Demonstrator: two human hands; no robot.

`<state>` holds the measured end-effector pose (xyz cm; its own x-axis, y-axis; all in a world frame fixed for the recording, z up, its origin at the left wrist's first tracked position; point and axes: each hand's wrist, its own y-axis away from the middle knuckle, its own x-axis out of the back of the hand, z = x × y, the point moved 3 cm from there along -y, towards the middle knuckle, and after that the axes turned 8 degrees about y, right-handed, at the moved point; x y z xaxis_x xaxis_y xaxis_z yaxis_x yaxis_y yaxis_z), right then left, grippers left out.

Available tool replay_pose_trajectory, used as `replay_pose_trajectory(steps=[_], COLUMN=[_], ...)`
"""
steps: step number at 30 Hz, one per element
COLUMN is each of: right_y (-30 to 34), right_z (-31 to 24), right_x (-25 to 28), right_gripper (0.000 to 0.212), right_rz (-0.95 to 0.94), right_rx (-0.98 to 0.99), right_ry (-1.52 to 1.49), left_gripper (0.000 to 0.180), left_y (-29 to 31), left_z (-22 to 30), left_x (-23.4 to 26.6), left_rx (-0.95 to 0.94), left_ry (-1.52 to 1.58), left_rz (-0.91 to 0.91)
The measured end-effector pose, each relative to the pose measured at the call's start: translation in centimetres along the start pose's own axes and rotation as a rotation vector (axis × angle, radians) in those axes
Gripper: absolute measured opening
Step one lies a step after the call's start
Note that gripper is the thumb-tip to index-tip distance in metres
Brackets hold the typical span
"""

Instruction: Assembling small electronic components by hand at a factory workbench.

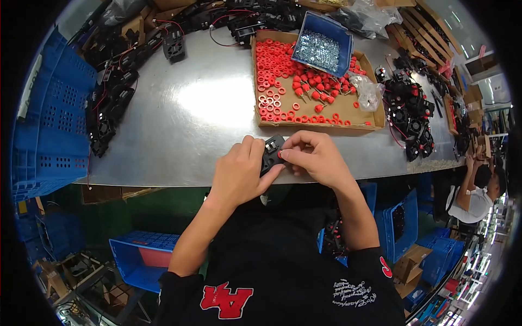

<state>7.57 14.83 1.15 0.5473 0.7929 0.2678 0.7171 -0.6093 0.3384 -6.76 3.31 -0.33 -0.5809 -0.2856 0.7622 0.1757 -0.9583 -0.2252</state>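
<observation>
Near the front edge of the metal table, my left hand (pixel 237 167) is closed around a black plastic part (pixel 268 161) with small metal pieces on its top. My right hand (pixel 321 160) pinches a small red piece (pixel 280 154) against that part's right side; its full shape is hidden by the fingers. Just beyond both hands lies a shallow cardboard box (pixel 321 129). It contains loose red rings (pixel 270 106) and red knobs with metal pins (pixel 319 84).
A blue bin (pixel 348 41) of small shiny metal pieces (pixel 319 50) sits in the box's far side. Black fan assemblies (pixel 416 122) with wires pile up at right, left and back. A blue crate (pixel 54 108) stands at left. Another person (pixel 473 204) works at far right.
</observation>
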Motion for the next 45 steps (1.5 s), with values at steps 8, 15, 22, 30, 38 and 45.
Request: replay_pose_trajectory(steps=[8,15,22,30,38,45], right_y=[-4.2,-14.2,-16.6,-13.9,-13.4,-4.6], right_z=[-4.3,-5.4,-5.2,-6.6,-6.0,-6.1], right_x=[7.0,12.8,13.5,12.6,14.2,7.3], right_gripper=[0.018,0.017,0.015,0.017,0.024,0.018], right_rz=[0.631,0.603,0.411,0.576,0.657,0.336], right_rx=[0.389,0.445,0.408,0.483,0.442,0.271], right_ry=[0.498,1.516,1.498,1.361,1.175,0.256], left_gripper=[0.045,0.046,0.046,0.047,0.047,0.048], left_y=[-0.3,0.1,-0.1,0.2,0.3,0.2], left_z=[0.2,0.2,0.2,0.2,0.0,0.0], left_x=[0.2,0.1,0.1,0.1,-0.1,0.2], left_rx=[-0.069,-0.053,-0.037,-0.029,-0.027,-0.008], left_ry=[-0.006,-0.060,0.019,0.004,0.012,-0.003], left_rz=[0.030,0.026,0.017,0.006,0.012,0.006])
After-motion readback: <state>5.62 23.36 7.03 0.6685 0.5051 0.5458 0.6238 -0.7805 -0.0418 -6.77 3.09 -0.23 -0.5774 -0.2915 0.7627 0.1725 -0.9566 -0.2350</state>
